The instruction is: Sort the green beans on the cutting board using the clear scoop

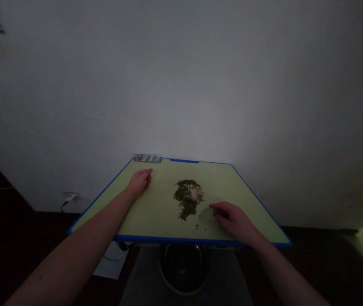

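Note:
A pale green table (232, 191) with a blue edge stands against a white wall. A heap of small dark green beans (186, 199) mixed with a patch of pale grains (195, 191) lies in its middle. My left hand (140, 181) rests flat on the table's far left part, fingers together and stretched out, holding nothing. My right hand (234, 219) lies on the near right part, fingers curled toward a small clear round dish (207, 215) beside the heap. Whether the fingers pinch anything I cannot tell.
A few stray beans (200, 228) lie near the front edge. A blurred label (147, 158) sits at the table's back edge. A wall socket with a plug (69, 197) is low on the left. A round basin-like object (184, 267) stands under the table.

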`<state>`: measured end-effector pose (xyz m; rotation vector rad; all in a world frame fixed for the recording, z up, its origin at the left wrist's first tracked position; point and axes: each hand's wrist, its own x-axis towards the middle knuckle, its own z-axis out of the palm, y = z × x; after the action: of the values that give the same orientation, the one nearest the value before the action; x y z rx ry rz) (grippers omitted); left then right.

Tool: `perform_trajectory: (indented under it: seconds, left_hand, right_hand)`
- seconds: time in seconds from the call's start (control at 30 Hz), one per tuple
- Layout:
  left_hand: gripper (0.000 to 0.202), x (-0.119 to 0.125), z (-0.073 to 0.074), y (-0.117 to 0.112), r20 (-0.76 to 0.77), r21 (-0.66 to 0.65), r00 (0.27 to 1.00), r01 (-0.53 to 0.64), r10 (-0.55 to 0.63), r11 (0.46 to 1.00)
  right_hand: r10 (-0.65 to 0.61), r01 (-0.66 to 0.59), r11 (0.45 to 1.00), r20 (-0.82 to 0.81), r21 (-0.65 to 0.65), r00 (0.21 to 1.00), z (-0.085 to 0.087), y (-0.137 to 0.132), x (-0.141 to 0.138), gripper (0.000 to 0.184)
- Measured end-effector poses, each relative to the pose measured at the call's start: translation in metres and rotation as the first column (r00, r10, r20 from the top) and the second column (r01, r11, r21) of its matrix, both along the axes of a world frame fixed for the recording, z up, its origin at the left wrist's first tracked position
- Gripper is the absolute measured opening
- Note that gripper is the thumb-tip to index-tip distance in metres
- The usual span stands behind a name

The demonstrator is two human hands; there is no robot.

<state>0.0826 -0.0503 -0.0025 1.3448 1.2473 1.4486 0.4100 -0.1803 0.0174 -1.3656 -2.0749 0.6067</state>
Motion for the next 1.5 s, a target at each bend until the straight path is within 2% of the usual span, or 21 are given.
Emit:
perform_trajectory:
  seconds: [0.17,0.4,0.73,1.03,1.3,1.5]
  left_hand:
    - [0.038,-0.002,-0.004,0.002,-0.015,0.017,1.000,-0.005,0.005,1.000]
    - [0.036,-0.003,-0.008,0.005,-0.017,0.030,1.000,-0.006,0.007,1.000]
    - [0.036,0.002,0.005,-0.005,-0.040,-0.001,0.999,-0.019,0.019,1.000]
    - [0.038,0.002,0.000,-0.001,-0.027,0.019,1.000,0.000,0.000,1.000]
    - [0.036,-0.001,-0.003,0.000,-0.031,0.031,0.999,-0.010,0.011,0.999]
    - [0.036,-0.004,-0.005,0.003,-0.010,0.027,1.000,0.005,-0.005,1.000]
  right_hand:
    - [-0.076,0.076,0.997,0.041,-0.001,0.996,-0.002,-0.009,0.014,0.032]
    - [-0.041,0.040,0.999,-0.017,-0.033,0.999,-0.006,-0.018,0.005,0.034]
    - [-0.105,0.105,0.994,0.007,0.018,0.994,-0.007,-0.019,-0.001,0.035]
    - [-0.168,0.160,0.978,0.052,0.131,0.984,-0.008,-0.019,-0.021,0.036]
    - [-0.264,0.251,0.957,0.082,0.144,0.961,-0.008,-0.013,-0.008,0.036]
    - [-0.158,0.157,0.984,-0.004,0.079,0.987,-0.010,-0.020,0.000,0.035]
